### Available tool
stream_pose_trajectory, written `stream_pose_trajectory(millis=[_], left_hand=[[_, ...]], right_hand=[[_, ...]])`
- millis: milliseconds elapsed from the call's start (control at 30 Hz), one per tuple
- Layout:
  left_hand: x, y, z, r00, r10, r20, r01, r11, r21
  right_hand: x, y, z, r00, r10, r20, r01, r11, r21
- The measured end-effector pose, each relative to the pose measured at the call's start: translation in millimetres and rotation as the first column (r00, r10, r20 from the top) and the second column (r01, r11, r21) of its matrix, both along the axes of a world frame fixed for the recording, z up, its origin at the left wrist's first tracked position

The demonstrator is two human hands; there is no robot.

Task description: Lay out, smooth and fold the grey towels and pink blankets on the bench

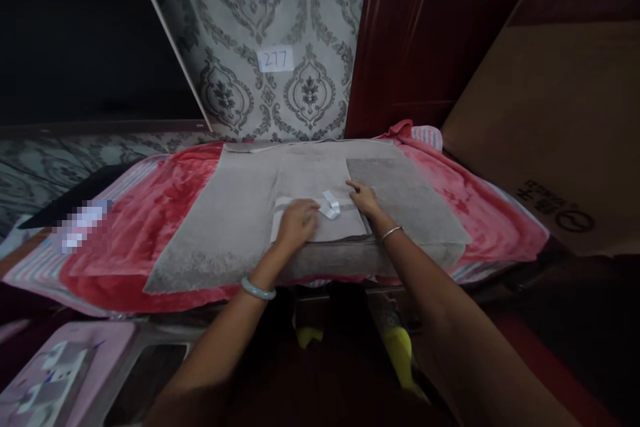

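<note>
- Resting, in the head view, over the left half of the folded light-grey fabric panel (343,228), the left hand (299,221) has fingers loosely curled; can't tell if they pinch cloth.
- And there's the right hand (365,199) at the panel's right side, index finger out; its hold can't be told either.
- White strip-like tag (330,207) lies between them, nearer the left fingertips!
- Panel's long axis runs side to side, along the red plush blanket (185,180)'s near edge, midway between its near corners.
</note>
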State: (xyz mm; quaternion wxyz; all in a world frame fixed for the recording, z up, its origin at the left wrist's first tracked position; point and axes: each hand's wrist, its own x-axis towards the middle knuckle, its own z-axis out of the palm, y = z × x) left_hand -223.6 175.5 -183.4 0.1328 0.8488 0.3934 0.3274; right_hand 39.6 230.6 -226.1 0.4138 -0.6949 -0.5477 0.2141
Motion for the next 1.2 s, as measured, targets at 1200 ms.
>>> stream_pose_trajectory(millis=[1200], left_hand=[[-0.3, 32.3, 20.9, 0.857, 0.128, -0.499, -0.164, 0.986, -0.029]], right_hand=[[-6.6, -125.0, -8.7, 0.899, 0.405, 0.169, -0.432, 0.885, 0.175]])
